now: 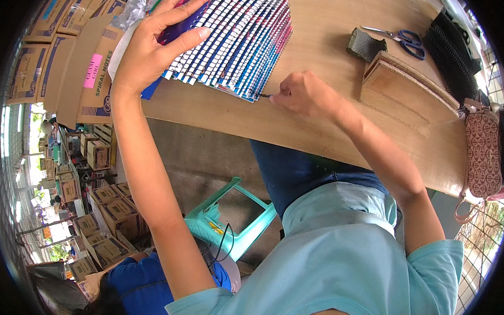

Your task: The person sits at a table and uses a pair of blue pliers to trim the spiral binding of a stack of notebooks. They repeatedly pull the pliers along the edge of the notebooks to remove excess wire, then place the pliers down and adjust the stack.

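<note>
A fanned stack of spiral notebooks (234,44) lies on the table, their bound edges overlapping in white and blue rows. Spread over the stack's left side is my left hand (151,47), its thumb stretched across the bindings. My right hand (305,94) is closed in a pinch just right of the stack's near corner. From its fingers a thin dark pointed tool (265,95) reaches to the end of a notebook's spiral. Most of that tool is hidden in the fist, so I cannot make out its kind.
Blue-handled scissors (409,43), a dark grey block (366,44) and a cardboard holder (408,91) sit at the right. A patterned pouch (482,152) hangs by the table edge (206,124). Cartons (66,69) stand left; a green stool (249,235) and a person in blue (145,289) are below.
</note>
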### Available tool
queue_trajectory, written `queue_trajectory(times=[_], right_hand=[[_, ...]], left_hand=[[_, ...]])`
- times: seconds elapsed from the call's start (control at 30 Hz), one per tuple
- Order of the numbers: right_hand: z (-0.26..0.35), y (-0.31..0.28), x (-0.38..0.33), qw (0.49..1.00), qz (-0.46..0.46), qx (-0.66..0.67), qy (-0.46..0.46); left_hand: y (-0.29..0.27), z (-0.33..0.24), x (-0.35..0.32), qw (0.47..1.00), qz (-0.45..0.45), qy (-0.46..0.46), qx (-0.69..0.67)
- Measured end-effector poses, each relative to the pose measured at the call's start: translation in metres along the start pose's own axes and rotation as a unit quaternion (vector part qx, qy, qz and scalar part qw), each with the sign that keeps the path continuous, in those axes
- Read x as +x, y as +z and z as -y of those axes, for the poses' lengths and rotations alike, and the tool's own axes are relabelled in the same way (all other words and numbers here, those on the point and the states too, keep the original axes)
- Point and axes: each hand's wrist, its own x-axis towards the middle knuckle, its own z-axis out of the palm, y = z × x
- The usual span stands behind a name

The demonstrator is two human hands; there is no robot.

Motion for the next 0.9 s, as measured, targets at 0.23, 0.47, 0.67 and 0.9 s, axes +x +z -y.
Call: queue_trajectory(times=[0.23, 0.47, 0.67, 0.9], right_hand=[[-0.004, 0.046, -0.041, 0.960, -0.213, -0.142, -0.113], [-0.002, 0.037, -0.021, 0.976, -0.125, -0.147, -0.105], [0.015, -0.002, 0.007, 0.995, 0.039, -0.090, -0.011], [-0.002, 0.034, -0.034, 0.961, -0.185, -0.178, -0.106]], left_hand=[[-0.006, -0.013, 0.001, 0.998, 0.023, -0.058, -0.011], [-0.006, -0.013, 0.001, 0.999, 0.026, -0.043, 0.005], [-0.008, -0.021, 0.002, 0.998, 0.025, -0.057, -0.004], [-0.007, -0.009, 0.000, 0.999, 0.022, -0.031, -0.005]])
